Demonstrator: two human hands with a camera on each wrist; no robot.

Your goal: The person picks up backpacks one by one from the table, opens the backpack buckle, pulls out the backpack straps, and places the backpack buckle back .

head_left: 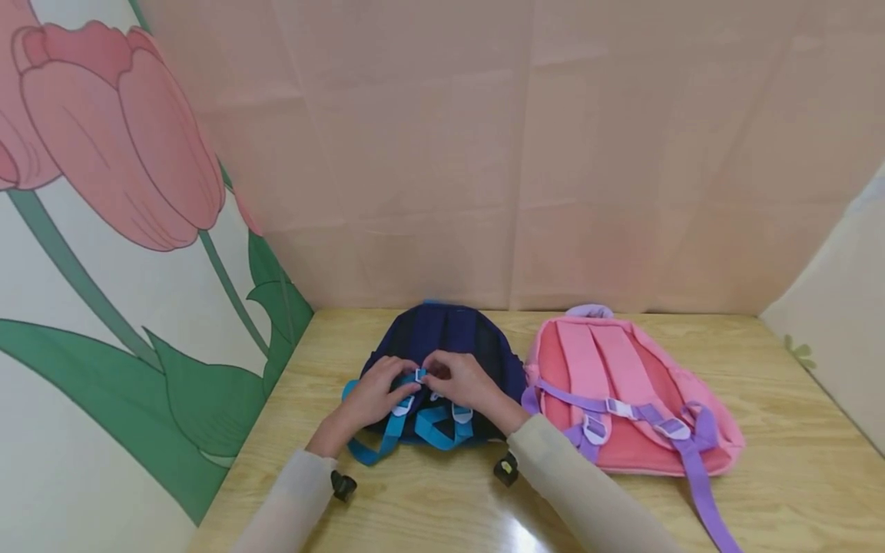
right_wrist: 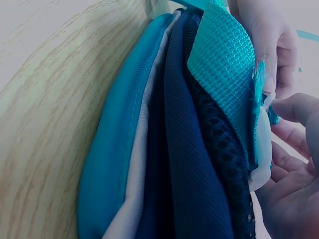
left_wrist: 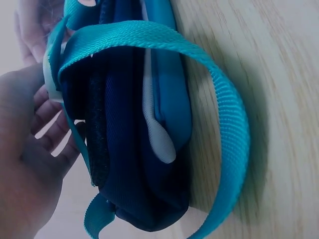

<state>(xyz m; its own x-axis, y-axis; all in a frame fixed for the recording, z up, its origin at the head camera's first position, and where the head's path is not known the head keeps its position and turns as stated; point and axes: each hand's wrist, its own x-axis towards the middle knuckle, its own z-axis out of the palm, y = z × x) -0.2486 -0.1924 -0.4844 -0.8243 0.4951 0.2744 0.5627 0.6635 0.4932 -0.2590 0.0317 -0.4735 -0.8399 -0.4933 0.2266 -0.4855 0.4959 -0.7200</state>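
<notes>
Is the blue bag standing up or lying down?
Lying down: the blue bag is flat on the table, its straps facing up.

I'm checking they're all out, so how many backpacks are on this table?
2. In the head view, the navy backpack lies straight ahead on the table, and the pink backpack lies to its right. No other shows.

A navy-blue fabric backpack [head_left: 442,330] lies strap side up left of centre on the tabletop [head_left: 429,499], its top toward the far edge. Loose turquoise webbing straps [head_left: 442,439] curl toward the near edge, while a small white plastic buckle [head_left: 419,375] on a narrow turquoise strap sits raised above its back.
</notes>
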